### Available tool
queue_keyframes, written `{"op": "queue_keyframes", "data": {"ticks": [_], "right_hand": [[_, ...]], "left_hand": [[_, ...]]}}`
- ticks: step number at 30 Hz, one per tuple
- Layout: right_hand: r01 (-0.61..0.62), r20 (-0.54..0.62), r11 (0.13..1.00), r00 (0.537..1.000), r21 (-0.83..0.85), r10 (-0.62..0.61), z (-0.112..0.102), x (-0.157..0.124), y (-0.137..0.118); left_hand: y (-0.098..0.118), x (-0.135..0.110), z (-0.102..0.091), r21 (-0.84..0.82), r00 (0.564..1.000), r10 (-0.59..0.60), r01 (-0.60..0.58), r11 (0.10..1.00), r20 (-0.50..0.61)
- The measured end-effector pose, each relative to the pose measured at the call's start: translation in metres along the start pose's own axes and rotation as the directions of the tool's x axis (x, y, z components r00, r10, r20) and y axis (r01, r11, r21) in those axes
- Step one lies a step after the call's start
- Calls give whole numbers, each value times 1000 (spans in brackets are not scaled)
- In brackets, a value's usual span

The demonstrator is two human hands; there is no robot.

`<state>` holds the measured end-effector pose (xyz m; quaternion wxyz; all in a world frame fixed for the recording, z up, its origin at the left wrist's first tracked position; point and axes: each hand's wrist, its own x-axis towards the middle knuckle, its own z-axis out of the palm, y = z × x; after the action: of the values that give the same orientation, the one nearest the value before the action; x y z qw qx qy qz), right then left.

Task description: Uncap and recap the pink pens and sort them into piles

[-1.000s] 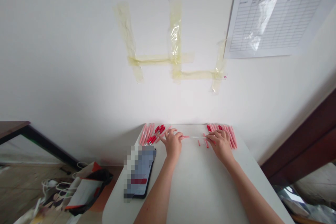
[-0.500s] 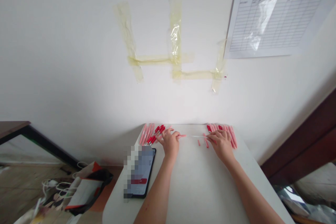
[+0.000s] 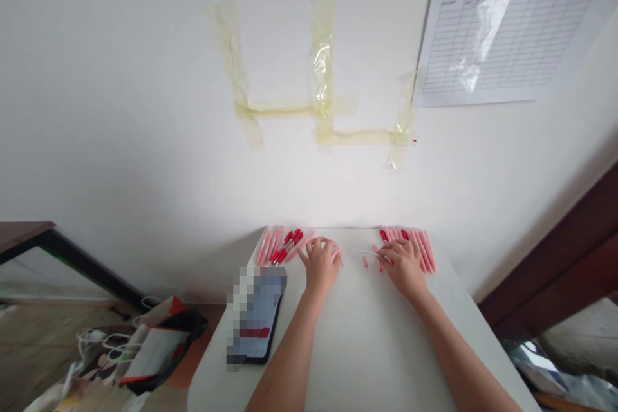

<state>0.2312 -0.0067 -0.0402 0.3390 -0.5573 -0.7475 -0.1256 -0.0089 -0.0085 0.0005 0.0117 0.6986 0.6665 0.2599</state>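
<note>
My left hand (image 3: 322,265) is closed on a pink pen barrel (image 3: 337,253), mostly hidden by the fingers. A small greyish tip shows just below them. My right hand (image 3: 402,264) pinches a thin whitish pen refill (image 3: 362,251), which points left toward my other hand without touching it. Under and beside the right fingers lie a short pink pen piece (image 3: 365,262) and another pink piece (image 3: 380,266). Left of my left hand, a pink pen (image 3: 300,246) lies slanted near several red pens (image 3: 284,251).
Pink pens (image 3: 269,246) line the white table's (image 3: 371,341) back left corner; more pink pens (image 3: 425,251) lie at the back right. A phone (image 3: 270,315) rests along the left edge. Behind rises a wall with yellowed tape (image 3: 322,71) and a printed sheet (image 3: 502,38).
My left hand has shifted slightly right and turned, bringing the pink barrel from nearly level to tilted downward. The slanted pink pen behind it now shows more. My right hand stays nearly still.
</note>
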Motion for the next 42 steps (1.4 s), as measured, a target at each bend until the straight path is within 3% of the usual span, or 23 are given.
{"op": "queue_keyframes", "data": {"ticks": [2, 7, 12, 18, 24, 36, 38, 42], "right_hand": [[-16, -4, 1000, 1000, -2, 16, -1, 0, 2], [-44, -3, 999, 999, -21, 44, -5, 0, 2], [-35, -12, 999, 999, -20, 35, -4, 0, 1], [-44, -8, 999, 999, -14, 44, -6, 1, 0], [-53, -7, 999, 999, -12, 53, -6, 1, -1], [-41, -6, 999, 999, 16, 41, -8, 2, -2], [-16, -4, 999, 1000, 36, 16, -8, 2, -4], [19, 1, 998, 1000, 65, -19, -9, 1, -9]], "left_hand": [[-4, 2, -3, -57, 993, 89, -85, 995, 83], [-17, 9, -8, -92, 993, 60, -50, 995, 105], [-15, 10, -9, -90, 981, 35, -19, 996, 189], [-6, 5, -2, 7, 994, 36, -37, 999, 101], [-6, 5, 5, 90, 999, -49, 50, 995, -10], [-9, 5, 5, 52, 997, -76, 76, 996, -10], [-11, 6, 2, 1, 999, -42, 42, 999, 15], [-9, 5, -3, -111, 984, 155, -144, 983, 94]]}}
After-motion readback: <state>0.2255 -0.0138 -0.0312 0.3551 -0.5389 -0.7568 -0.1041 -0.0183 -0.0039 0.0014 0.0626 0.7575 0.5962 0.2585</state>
